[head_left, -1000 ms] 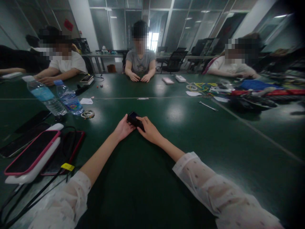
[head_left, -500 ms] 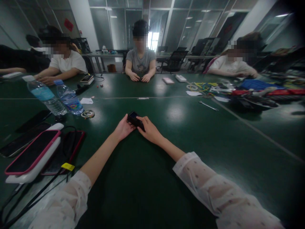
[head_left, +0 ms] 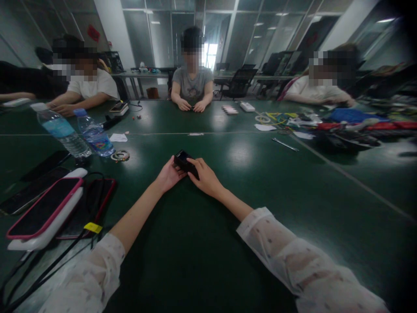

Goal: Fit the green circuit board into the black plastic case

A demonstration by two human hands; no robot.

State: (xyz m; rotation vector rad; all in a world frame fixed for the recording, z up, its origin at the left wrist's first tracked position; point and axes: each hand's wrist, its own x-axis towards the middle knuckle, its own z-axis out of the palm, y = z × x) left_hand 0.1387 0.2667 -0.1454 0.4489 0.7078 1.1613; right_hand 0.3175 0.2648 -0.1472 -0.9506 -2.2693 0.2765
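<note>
A small black box-like object [head_left: 182, 160] is held between my two hands, above the green table [head_left: 195, 239]. My left hand [head_left: 170, 174] supports its left end and underside, palm partly turned up. On its right end lie the fingers and thumb of my right hand [head_left: 205, 177], closed round it. What the object is cannot be made out. To the left lie a pink-edged phone [head_left: 45, 208] on a white device, other dark phones and black cables.
Two water bottles [head_left: 96, 134] and a coiled cable [head_left: 120, 156] are at the left. A wrench [head_left: 285, 144] lies at the right, before a pile of cables and tools [head_left: 352, 126]. Three people sit across the table, one straight ahead [head_left: 192, 84].
</note>
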